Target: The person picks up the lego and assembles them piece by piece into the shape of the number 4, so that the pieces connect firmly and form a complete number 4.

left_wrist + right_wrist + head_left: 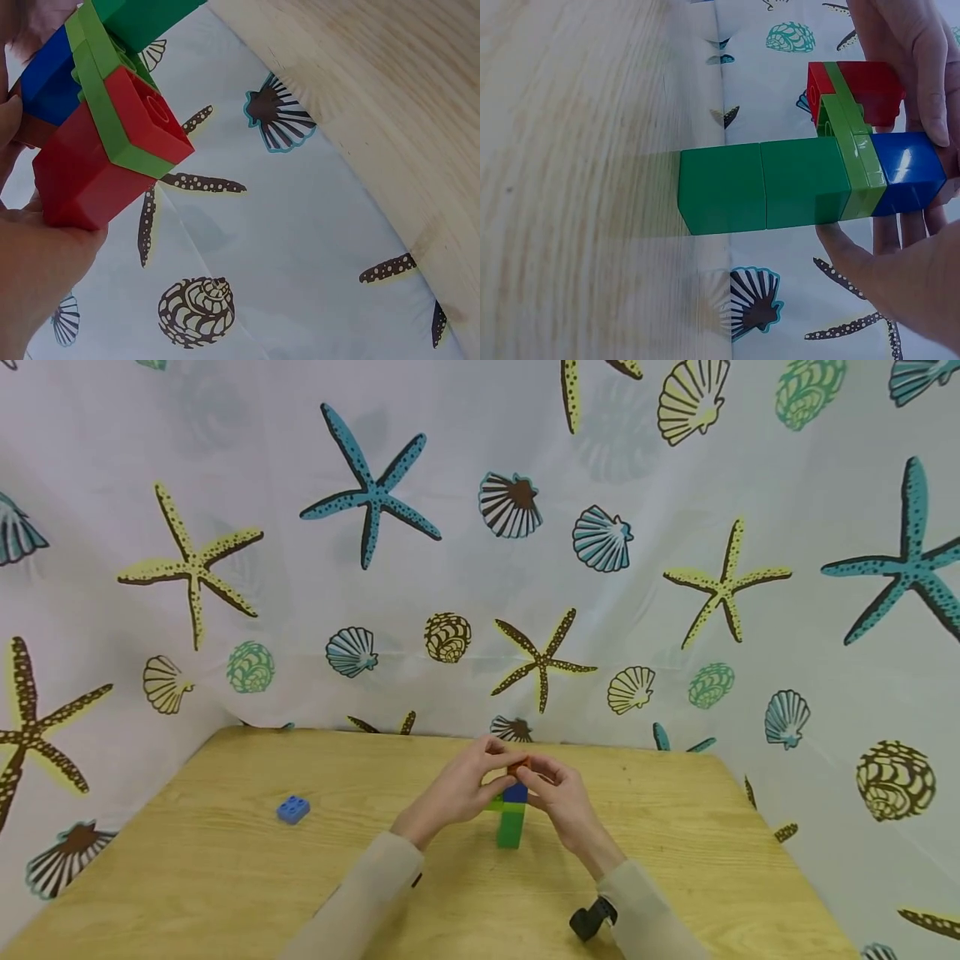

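A tower of toy building bricks stands on the table between the two hands. Its lower part is green bricks (765, 186), with light green plates (861, 174) above them and a blue brick (907, 172) higher up. Red bricks (97, 169) sit above and below the plates' side arm. On top is a small orange-red brick (516, 767), partly covered by fingers. My left hand (467, 781) pinches this top brick from the left. From the right, my right hand (564, 802) grips it with thumb and fingers.
A loose blue brick (293, 810) lies on the left part of the wooden table (225, 877). Behind the table and at both sides hangs a white curtain (465, 577) with starfish and shells. A black wrist camera (592, 918) is strapped at the right sleeve.
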`<state>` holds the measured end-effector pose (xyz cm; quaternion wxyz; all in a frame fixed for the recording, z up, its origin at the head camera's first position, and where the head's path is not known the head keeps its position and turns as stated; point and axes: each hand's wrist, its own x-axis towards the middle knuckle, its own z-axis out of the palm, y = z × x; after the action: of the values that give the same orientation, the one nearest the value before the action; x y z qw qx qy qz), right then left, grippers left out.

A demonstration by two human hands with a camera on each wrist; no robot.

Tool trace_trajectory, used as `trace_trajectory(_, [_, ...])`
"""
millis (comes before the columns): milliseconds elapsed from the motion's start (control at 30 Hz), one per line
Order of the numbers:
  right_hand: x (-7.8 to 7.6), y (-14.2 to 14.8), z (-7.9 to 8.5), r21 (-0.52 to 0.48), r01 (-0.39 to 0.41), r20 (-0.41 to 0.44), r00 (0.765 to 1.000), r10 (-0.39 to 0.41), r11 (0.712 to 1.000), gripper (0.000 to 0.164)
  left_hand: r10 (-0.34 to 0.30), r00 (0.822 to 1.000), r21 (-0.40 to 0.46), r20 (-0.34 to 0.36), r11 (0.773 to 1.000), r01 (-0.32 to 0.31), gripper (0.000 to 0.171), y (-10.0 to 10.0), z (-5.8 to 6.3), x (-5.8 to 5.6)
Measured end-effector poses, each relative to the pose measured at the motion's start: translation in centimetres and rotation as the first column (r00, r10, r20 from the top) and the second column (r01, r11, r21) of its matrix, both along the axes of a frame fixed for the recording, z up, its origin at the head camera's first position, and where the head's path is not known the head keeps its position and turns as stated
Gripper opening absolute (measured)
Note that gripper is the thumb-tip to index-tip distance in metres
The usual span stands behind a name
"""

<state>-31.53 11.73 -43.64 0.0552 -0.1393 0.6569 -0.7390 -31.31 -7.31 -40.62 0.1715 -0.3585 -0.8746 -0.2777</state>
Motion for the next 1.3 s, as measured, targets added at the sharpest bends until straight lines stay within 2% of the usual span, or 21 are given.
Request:
trace_trajectory(267, [0.1, -0.4, 0.1, -0.018, 0.03, -0.005, 1.0, -0.03, 0.999, 0.04, -0.002, 1.0, 0.022, 0.031, 1.0, 0.002, 0.039, -0.1, 0.1, 0.1])
trace_trajectory(367, [0.1, -0.4, 0.2, -0.024, 0.046, -0.009, 0.999, -0.046, 0.999, 0.039, -0.029, 0.996, 0.046, 0.084, 0.999, 0.025, 0.04, -0.1, 0.2, 0.0])
trace_trajectory(500, [0.2, -0.5, 0.3, -0.006, 0.053, -0.015, 0.998, -0.053, 0.999, 0.04, -0.073, 0.979, 0.111, 0.188, 0.992, 0.052, 0.042, -0.6, 0.3, -0.1])
trace_trajectory(667, [0.2, -0.5, 0.4, 0.01, 0.054, -0.014, 0.998, -0.054, 0.998, 0.041, -0.069, 0.967, 0.181, 0.245, 0.983, 0.024, 0.041, -1.6, 0.5, -0.3])
trace_trajectory(800, [0.0, -0.6, 0.3, 0.0, 0.056, -0.005, 0.998, -0.056, 0.998, 0.044, -0.042, 0.967, 0.272, 0.251, 0.962, -0.029, 0.033, -2.4, 0.5, -0.6])
trace_trajectory(933, [-0.1, -0.6, 0.2, 0.009, 0.054, -0.014, 0.998, -0.054, 0.999, 0.045, -0.019, 0.973, 0.382, 0.23, 0.921, -0.072, 0.023, -3.3, 0.5, -0.7])
trace_trajectory(1067, [-0.2, -0.6, 0.1, 0.008, 0.052, -0.014, 0.999, -0.052, 0.999, 0.042, 0.0, 0.973, 0.435, 0.231, 0.894, -0.103, 0.017, -4.3, 0.4, -0.9])
trace_trajectory(1167, [-0.2, -0.6, 0.0, -0.001, 0.054, -0.01, 0.999, -0.054, 0.999, 0.041, 0.012, 0.97, 0.447, 0.244, 0.886, -0.123, 0.015, -5.0, 0.3, -1.1])
trace_trajectory(1300, [-0.3, -0.5, 0.0, -0.001, 0.053, -0.023, 0.998, -0.053, 0.999, 0.041, 0.008, 0.965, 0.443, 0.262, 0.887, -0.127, 0.015, -6.0, 0.2, -1.2])
